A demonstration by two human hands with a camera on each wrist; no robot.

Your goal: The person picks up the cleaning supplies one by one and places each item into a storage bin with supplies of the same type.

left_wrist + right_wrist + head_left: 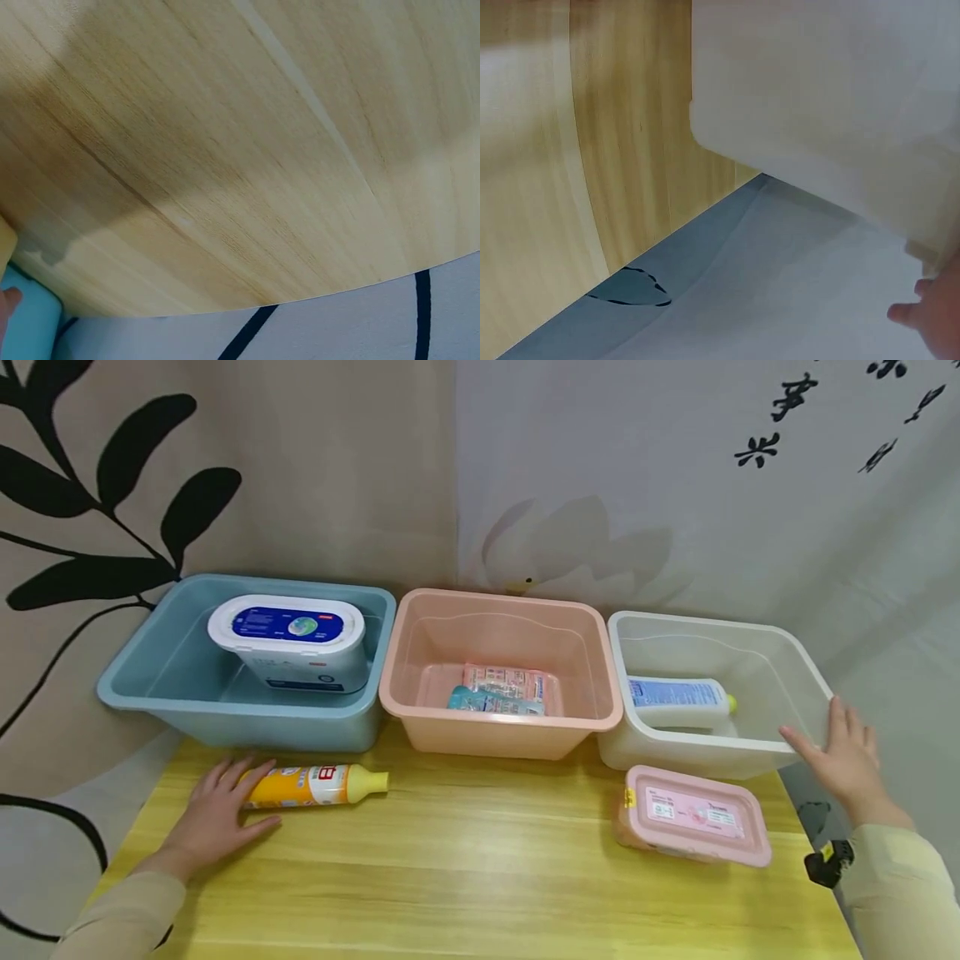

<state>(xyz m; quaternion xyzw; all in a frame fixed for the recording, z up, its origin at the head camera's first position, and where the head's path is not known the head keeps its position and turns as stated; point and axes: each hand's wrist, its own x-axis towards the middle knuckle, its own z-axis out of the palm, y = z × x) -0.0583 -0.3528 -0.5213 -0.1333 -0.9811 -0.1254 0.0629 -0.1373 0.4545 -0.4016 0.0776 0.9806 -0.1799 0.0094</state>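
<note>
My left hand [217,822] rests with spread fingers on the left end of a yellow-orange bottle [300,787]. The bottle lies on its side in front of the blue bin [247,720], its cap pointing right. In the left wrist view only a fingertip [10,300] shows, before the blue bin [34,322]. At the front right corner of the white bin [697,758], my right hand [847,764] touches the rim with fingers extended and thumb over the front edge. In the right wrist view, that hand [937,307] is partly cut off beside the bin [817,97].
A white lidded tub [300,643] stands in the blue bin. The pink bin [495,739] holds a pink packet [502,678] and a teal tube [495,702]. Inside the white bin lies a white bottle [678,702]. A pink lidded box [693,814] sits on the wooden table [465,868].
</note>
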